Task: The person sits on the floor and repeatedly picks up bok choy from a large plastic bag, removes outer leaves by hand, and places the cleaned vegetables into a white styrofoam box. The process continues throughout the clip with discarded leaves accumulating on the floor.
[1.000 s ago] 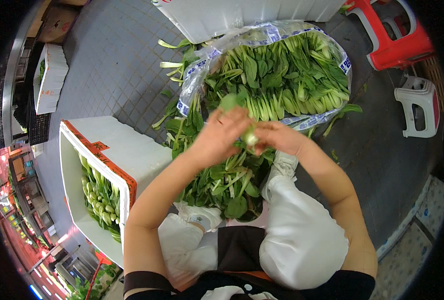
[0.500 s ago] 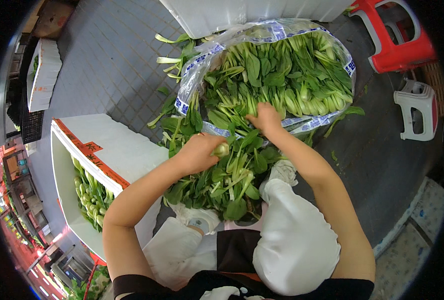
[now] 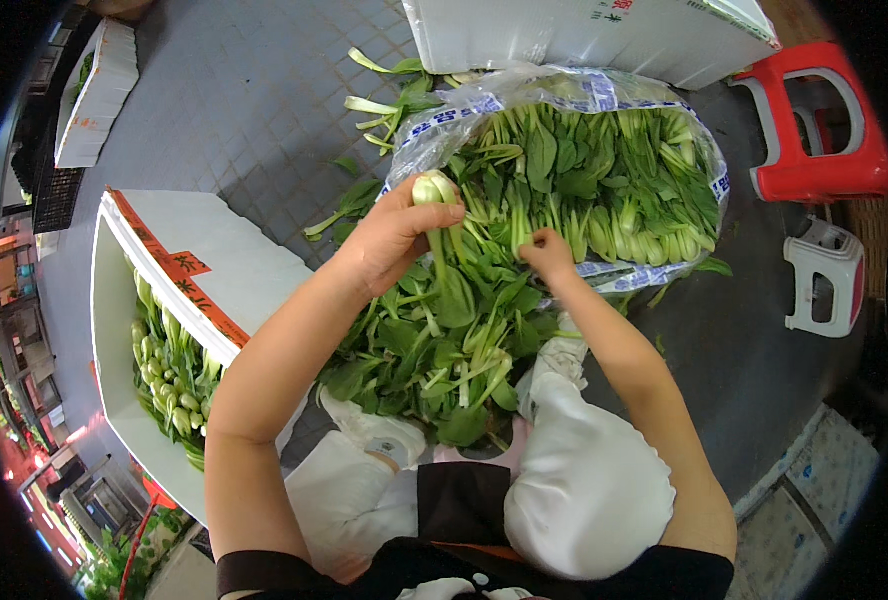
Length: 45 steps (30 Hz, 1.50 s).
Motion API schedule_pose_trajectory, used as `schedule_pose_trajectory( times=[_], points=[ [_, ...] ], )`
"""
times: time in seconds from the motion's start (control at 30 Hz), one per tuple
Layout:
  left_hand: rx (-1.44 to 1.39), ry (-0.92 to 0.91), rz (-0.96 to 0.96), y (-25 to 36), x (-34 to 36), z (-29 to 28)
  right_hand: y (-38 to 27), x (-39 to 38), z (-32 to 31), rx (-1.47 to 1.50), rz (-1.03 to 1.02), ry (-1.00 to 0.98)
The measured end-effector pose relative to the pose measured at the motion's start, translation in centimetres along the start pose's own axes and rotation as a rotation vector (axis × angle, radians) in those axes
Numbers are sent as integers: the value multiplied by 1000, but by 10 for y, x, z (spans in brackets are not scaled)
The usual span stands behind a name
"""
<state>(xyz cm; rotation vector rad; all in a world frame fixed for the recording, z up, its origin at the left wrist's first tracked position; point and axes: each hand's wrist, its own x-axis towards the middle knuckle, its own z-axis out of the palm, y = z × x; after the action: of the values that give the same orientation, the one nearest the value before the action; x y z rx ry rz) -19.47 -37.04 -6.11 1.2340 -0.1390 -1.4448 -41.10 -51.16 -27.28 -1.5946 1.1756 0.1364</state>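
Greens are in the left hand [image 3: 399,235]: a single head [image 3: 434,188], root end up, leaves hanging down, with the thumb across its stalks and the fingers curled around it. The right hand [image 3: 549,258] has its fingertips bunched against a pale stalk at the near edge of the bagged greens [image 3: 584,170]; whether they grip it cannot be told.

Half a second ago the left hand was low over the loose pile [image 3: 414,340]; now it is higher and farther forward, with the head's pale base in plain view. The right hand stays at about the same spot by the bag. So one head is clear of the rest, while the right hand is at another stalk.

Farther out, the clear plastic bag [image 3: 604,85] with blue print lies open, packed with greens in rows. The loose pile spreads between it and the person's legs. To the left, a white foam box [image 3: 234,240] lies on its side, its mouth facing left, with more greens [image 3: 174,380] inside, pale ends showing. Another white box [image 3: 564,40] stands behind the bag; its contents are out of view.
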Motion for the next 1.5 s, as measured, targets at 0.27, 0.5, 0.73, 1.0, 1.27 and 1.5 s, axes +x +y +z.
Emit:
schedule_pose_trajectory(
  times=[0.27, 0.5, 0.73, 1.0, 1.27, 1.5],
  points=[
    [-163, -174, -13, -2, -8, 9, -30, -49, -54, 226, -225, 151],
    [-208, -259, 25, -6, -3, 16, -122, -118, -126, 332, -604, 136],
    [-261, -225, -119, -19, -3, 19, -144, -112, -99, 612, -371, -597],
    [59, -160, -135, -39, -10, 23, -129, -107, -67, 550, -502, -600],
    [184, 25, -10, -41, -15, 27, -134, -109, -60, 719, -348, -474],
    [794, 47, 149, -50, -15, 23, -135, -122, -40, 110, -581, -344]
  ],
)
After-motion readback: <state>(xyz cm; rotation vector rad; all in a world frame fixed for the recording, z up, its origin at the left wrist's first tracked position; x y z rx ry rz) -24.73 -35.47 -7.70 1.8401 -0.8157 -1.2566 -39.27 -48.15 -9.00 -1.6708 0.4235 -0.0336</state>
